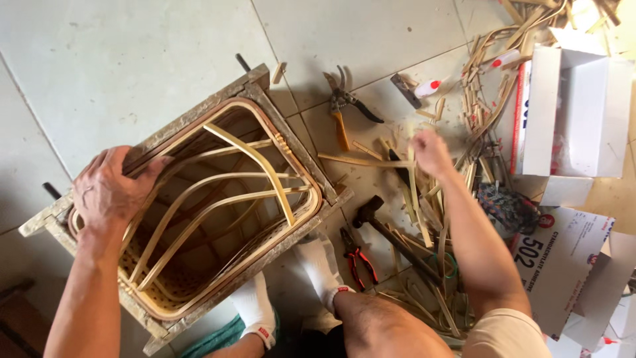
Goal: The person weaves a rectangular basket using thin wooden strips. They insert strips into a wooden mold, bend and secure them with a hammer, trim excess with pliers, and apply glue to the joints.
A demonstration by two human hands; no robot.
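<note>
Pale tiled floor. Left hand [106,189] flat, gripping the rectangular woven bamboo basket in wooden frame [199,199] at its near-left rim. Right hand [432,151], blurred, pinching thin bamboo strips [414,192] whose long axis runs toward the person.

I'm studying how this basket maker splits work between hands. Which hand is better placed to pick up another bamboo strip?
Probably the right hand: it already reaches over the loose bamboo strips on the floor, while the left hand rests on the basket frame's rim.
</note>
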